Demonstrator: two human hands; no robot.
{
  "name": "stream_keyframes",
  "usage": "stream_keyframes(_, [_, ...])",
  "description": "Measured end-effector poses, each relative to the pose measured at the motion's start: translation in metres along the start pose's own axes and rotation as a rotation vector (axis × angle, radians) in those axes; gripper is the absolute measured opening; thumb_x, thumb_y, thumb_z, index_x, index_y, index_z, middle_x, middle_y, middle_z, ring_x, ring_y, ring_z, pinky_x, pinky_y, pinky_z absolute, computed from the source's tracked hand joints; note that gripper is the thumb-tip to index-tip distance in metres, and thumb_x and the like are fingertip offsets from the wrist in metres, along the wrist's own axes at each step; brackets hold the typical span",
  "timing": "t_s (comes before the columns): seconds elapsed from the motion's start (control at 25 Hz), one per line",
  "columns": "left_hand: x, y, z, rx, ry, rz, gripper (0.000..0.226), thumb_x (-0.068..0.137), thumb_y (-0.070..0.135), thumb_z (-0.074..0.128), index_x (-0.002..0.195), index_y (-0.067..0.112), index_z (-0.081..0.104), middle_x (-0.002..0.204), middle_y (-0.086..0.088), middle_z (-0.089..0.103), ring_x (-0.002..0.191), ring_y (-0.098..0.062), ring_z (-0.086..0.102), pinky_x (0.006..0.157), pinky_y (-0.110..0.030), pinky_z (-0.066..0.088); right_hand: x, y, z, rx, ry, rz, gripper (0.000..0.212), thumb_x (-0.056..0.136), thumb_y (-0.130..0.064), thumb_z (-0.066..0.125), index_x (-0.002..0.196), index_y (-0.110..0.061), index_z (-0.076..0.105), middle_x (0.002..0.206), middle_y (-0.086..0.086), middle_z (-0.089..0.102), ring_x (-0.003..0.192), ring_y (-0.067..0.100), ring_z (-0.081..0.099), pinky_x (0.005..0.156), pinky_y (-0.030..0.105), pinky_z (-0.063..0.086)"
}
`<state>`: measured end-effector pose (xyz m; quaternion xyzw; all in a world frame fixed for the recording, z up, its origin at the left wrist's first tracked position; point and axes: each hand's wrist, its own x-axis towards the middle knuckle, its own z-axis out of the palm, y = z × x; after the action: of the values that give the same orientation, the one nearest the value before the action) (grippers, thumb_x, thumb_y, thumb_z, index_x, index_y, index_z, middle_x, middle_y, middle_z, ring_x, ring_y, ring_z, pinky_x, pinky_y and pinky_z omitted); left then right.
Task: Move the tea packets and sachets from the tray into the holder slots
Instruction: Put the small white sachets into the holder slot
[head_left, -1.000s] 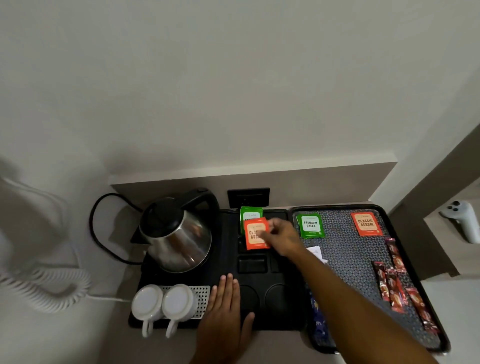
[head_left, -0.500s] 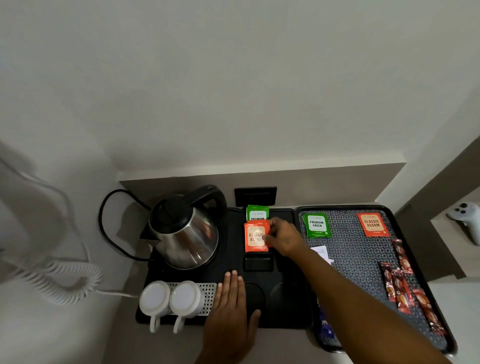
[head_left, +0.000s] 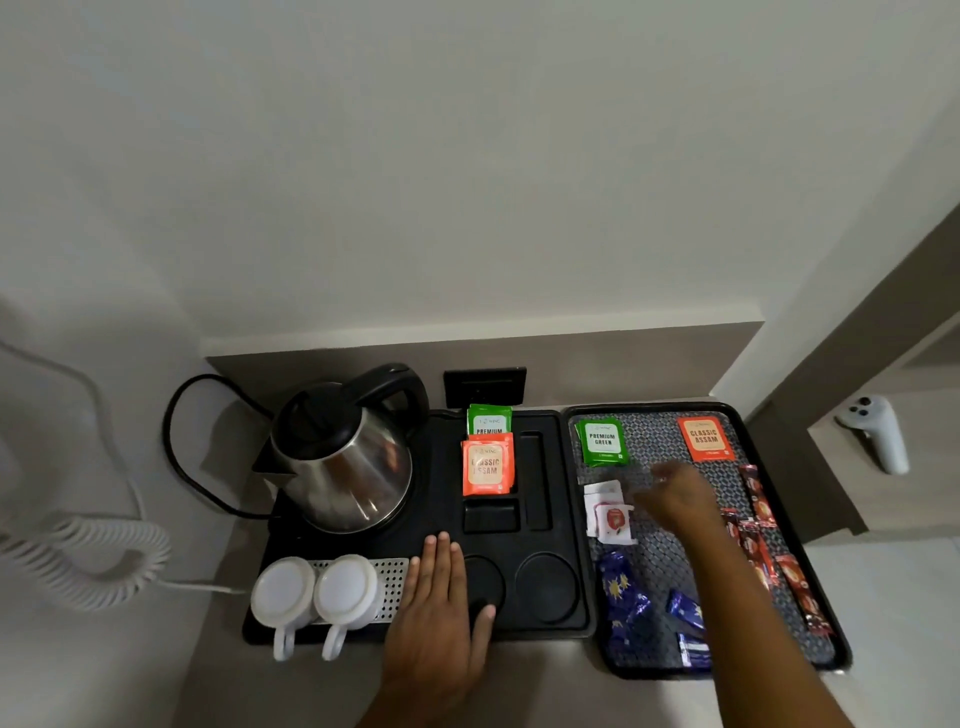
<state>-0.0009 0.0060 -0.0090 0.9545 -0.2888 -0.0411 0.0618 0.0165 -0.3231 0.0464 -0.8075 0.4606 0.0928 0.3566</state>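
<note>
Over tray (head_left: 724, 415) (grey counter, white wall): right hand (head_left: 680, 499) blurred, seemingly empty; left hand (head_left: 441, 613) flat.

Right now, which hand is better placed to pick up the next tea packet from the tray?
Right. The right hand hovers over the patterned black tray near the green tea packet; the left hand lies flat on the black holder.

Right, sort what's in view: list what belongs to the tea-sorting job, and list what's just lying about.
Part of the job:
- patterned tray
- black holder
- green packet on the tray
- orange packet on the tray
- red sachets
- blue sachets
- white sachets
- green packet and orange packet, both slotted

Just lying about:
- kettle
- two white cups
- coiled cord
- white controller
</note>
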Motion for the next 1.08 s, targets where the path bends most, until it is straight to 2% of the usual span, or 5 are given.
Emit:
stream_keyframes(0.12, [-0.002, 0.001, -0.002, 0.018, -0.004, 0.006, 0.077, 0.092, 0.053, 0.033, 0.144, -0.003, 0.023, 0.153, -0.02, 0.019, 0.142, -0.031, 0.008, 0.109, -0.048, 0.016, -0.008, 0.02, -0.008, -0.208, -0.273, 0.008, 0.048, 0.073, -0.021, 0.086, 0.114, -0.003, 0.068, 0.111, 0.017, 0.071, 0.086, 0.025, 0.067, 0.069, 0.03, 0.054])
stream_keyframes(0.32, [-0.002, 0.001, -0.007, 0.029, -0.019, 0.029, 0.077, 0.091, 0.053, 0.033, 0.142, -0.005, 0.025, 0.152, -0.021, 0.021, 0.141, -0.032, 0.011, 0.109, -0.047, 0.014, -0.009, 0.0, 0.01, -0.181, -0.32, -0.175, 0.053, 0.072, -0.004, 0.083, 0.121, -0.013, 0.066, 0.118, 0.013, 0.071, 0.1, 0.024, 0.066, 0.088, 0.04, 0.059])
stream_keyframes(0.6, [-0.002, 0.0, -0.009, 0.039, -0.023, 0.028, 0.077, 0.091, 0.053, 0.035, 0.142, -0.004, 0.027, 0.151, -0.021, 0.023, 0.14, -0.033, 0.014, 0.108, -0.045, 0.013, 0.003, -0.009, 0.006, -0.221, -0.427, -0.162, 0.06, 0.073, -0.004, 0.083, 0.127, -0.01, 0.058, 0.129, 0.015, 0.061, 0.096, 0.032, 0.069, 0.064, 0.032, 0.062])
stream_keyframes(0.8, [-0.001, 0.001, -0.007, 0.032, -0.023, 0.02, 0.078, 0.091, 0.054, 0.034, 0.143, -0.003, 0.023, 0.153, -0.019, 0.019, 0.141, -0.032, 0.009, 0.109, -0.045, 0.011, 0.006, -0.008, 0.008, -0.248, -0.457, -0.316, 0.054, 0.075, -0.005, 0.081, 0.125, -0.013, 0.061, 0.117, 0.008, 0.067, 0.097, 0.022, 0.064, 0.076, 0.026, 0.051])
stream_keyframes(1.08, [-0.001, 0.001, -0.008, 0.037, -0.033, 0.015, 0.077, 0.091, 0.053, 0.035, 0.142, -0.004, 0.027, 0.151, -0.021, 0.022, 0.141, -0.033, 0.012, 0.108, -0.047, 0.014, -0.009, -0.024, 0.0, -0.194, -0.389, -0.362, 0.024, 0.082, -0.024, 0.077, 0.104, -0.019, 0.068, 0.085, -0.003, 0.069, 0.075, 0.01, 0.066, 0.06, 0.022, 0.049])
